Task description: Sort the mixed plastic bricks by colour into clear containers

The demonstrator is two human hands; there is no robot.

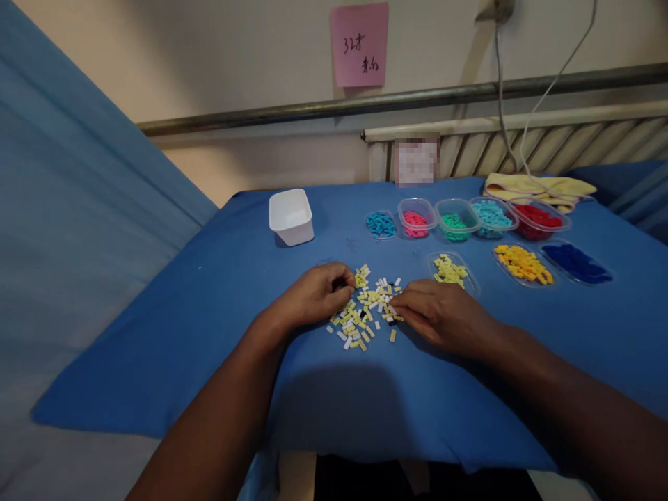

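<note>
A loose pile of small plastic bricks (pixel 370 299), mostly pale yellow and white with a few black ones, is spread on the blue cloth. My left hand (pixel 323 292) rests at the pile's left side, fingers curled in towards the thumb; whatever it may hold is hidden. On the right side my right hand (pixel 443 313) has its fingertips pressed together down among the bricks, and I cannot make out what is between them. Just beyond that hand sits a shallow clear tray of pale yellow bricks (pixel 449 270).
A white plastic tub (pixel 291 217) stands at the back left. Several clear containers line the right, holding blue (pixel 380 224), pink (pixel 415 223), green (pixel 455 226), turquoise (pixel 491 216), red (pixel 537 219), orange-yellow (pixel 522 264) and dark blue pieces (pixel 577 262). Behind them lies a yellow cloth (pixel 537 189).
</note>
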